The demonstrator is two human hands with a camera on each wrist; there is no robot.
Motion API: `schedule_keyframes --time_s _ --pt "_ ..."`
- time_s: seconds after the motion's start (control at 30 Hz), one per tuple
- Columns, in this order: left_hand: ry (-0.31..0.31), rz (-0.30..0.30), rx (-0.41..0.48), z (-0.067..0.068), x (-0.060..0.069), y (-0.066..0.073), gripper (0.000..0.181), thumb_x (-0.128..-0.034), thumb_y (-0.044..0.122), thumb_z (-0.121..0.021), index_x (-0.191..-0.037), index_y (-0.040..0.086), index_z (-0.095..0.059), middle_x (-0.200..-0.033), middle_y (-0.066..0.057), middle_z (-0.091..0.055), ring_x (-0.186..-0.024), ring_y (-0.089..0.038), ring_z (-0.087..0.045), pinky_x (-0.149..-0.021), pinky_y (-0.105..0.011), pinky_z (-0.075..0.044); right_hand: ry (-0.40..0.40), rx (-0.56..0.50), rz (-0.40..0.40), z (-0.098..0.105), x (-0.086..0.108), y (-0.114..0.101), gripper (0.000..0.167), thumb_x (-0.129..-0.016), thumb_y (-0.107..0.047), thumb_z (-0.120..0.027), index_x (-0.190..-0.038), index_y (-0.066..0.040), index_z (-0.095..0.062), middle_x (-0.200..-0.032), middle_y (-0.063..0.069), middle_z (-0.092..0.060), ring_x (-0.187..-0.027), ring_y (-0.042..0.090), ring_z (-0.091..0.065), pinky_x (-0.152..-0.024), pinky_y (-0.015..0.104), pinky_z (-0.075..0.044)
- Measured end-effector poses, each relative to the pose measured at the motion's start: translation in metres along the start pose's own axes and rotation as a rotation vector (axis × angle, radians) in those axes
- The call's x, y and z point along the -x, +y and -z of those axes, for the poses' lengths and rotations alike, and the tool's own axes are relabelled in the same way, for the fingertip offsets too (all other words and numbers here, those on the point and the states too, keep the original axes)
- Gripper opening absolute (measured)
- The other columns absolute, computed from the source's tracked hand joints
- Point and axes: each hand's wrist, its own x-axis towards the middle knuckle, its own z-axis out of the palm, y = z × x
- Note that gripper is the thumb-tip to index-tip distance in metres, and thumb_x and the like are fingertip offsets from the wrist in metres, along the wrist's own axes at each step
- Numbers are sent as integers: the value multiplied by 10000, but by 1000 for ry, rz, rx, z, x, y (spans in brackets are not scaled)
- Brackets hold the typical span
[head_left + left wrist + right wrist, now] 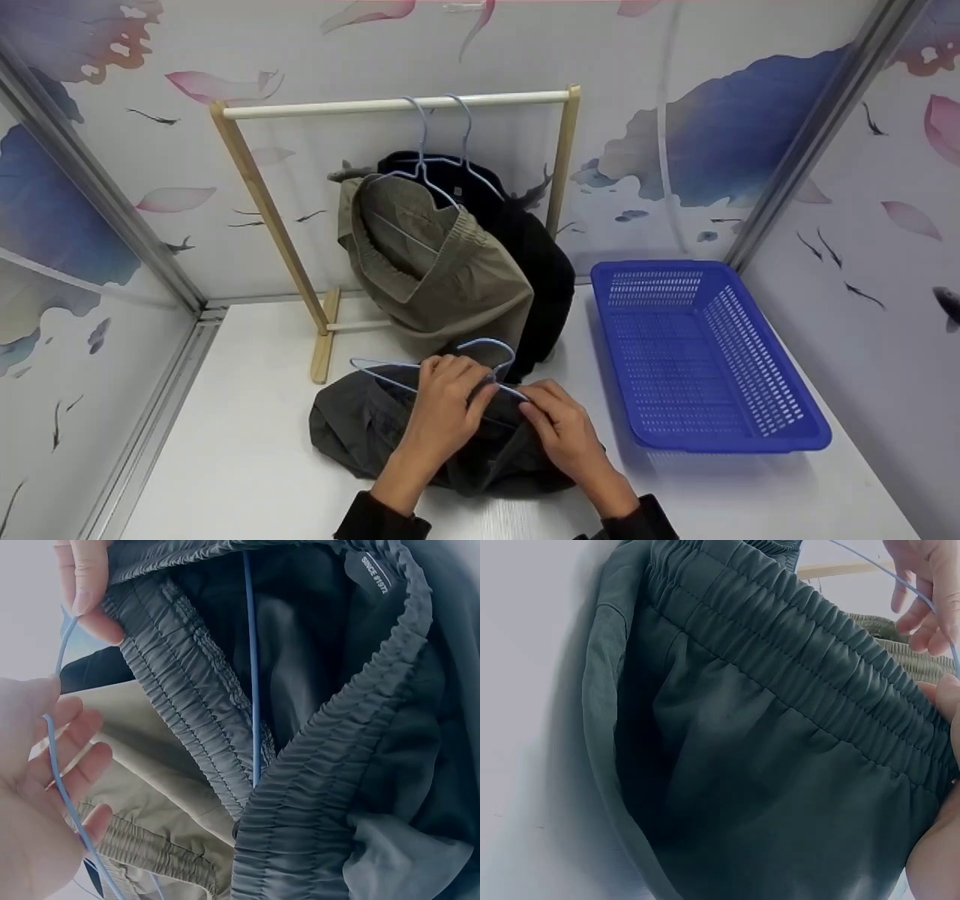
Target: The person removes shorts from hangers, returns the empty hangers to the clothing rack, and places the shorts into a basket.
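Note:
A dark grey garment with an elastic waistband lies bunched on the table, a blue hanger partly inside its waist. My left hand holds the hanger near its neck, thumb and fingers around the wire. Close beside it on the right, my right hand pinches the waistband and the hanger's arm. In the left wrist view the hanger's bottom bar crosses the waist opening, and the left hand lies along the wire. The right wrist view shows the waistband running up to the right hand.
Behind stands a rack with a white rail and wooden posts. Khaki pants and a black garment hang from it on blue hangers. A blue perforated basket sits at the right. Patterned panels surround the table.

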Motion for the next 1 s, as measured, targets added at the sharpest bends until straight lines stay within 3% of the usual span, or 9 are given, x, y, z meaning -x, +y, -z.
schedule_keyframes --time_s 0.27,0.47,0.67,1.0 --pt "18 75 72 2 2 -2 100 -899 200 -788 -889 144 -705 -866 25 -662 -806 -200 -557 -820 -401 -357 6 -10 -66 1 6 2 279 -918 -3 -747 -1168 -123 -714 -1107 -36 -700 -1013 155 -688 -918 182 -492" --pt "55 83 81 6 2 -3 125 -892 220 -785 -878 124 -707 -838 16 -653 -795 -193 -542 -807 -408 -342 46 -27 -94 0 8 3 291 -925 31 -718 -1156 -146 -722 -1112 -39 -712 -1024 171 -690 -948 150 -464" --pt "92 89 109 9 2 -3 115 -877 195 -797 -880 121 -709 -832 19 -648 -782 -181 -516 -814 -413 -324 71 -39 -82 0 8 3 306 -905 89 -712 -1128 -120 -725 -1082 4 -720 -1001 208 -693 -950 126 -449" --pt "106 115 104 12 3 -2 106 -850 164 -814 -868 110 -724 -833 16 -665 -786 -177 -525 -821 -417 -320 90 -96 -70 -1 11 4 330 -883 145 -698 -1120 -82 -731 -1062 44 -728 -976 231 -698 -922 128 -468"
